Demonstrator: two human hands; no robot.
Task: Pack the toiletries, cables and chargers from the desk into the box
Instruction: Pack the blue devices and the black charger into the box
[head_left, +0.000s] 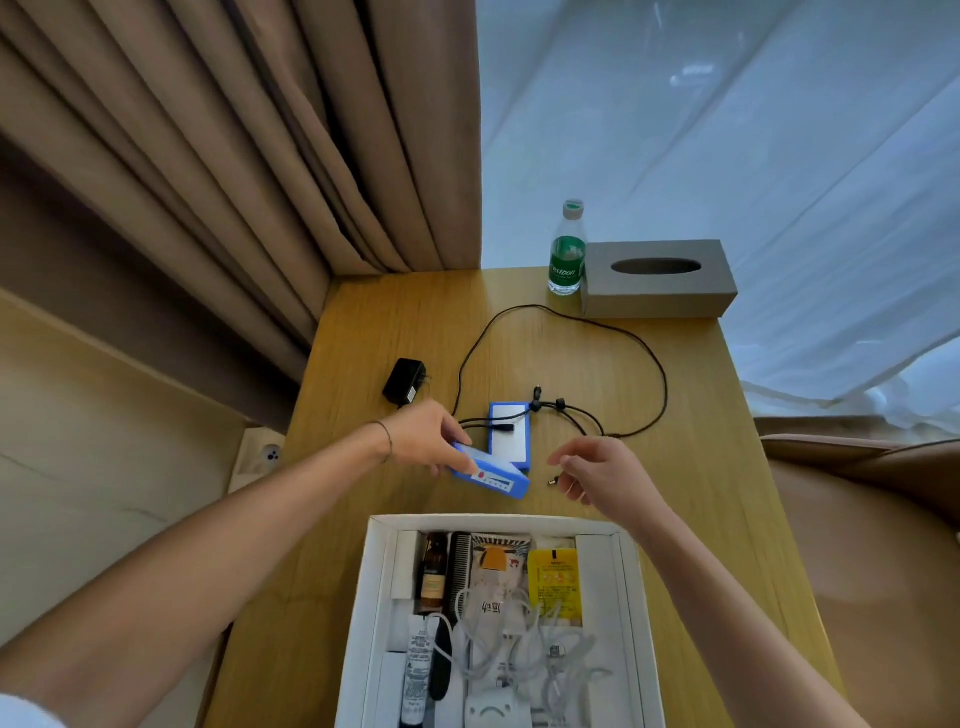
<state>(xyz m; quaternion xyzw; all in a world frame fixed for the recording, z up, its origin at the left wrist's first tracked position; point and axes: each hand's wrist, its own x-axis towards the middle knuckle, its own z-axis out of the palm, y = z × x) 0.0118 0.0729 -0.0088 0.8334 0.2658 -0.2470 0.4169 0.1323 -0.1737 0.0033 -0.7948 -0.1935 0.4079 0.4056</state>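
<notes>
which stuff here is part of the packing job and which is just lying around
Part of the job:
- blue pack, held by left hand
- second blue pack
- black cable
- black adapter
- box

Lying about:
- water bottle
- tissue box

Hidden and cut-off bits around the white box

The box's near end runs off the bottom edge, taking the white charger and the tube partly with it; beyond the box, the left hand covers the far end of the blue pack and the black cable slips behind that wrist; right of there, the right hand hides how the small plug is held; print on the yellow sachet inside the box is too small to read
</notes>
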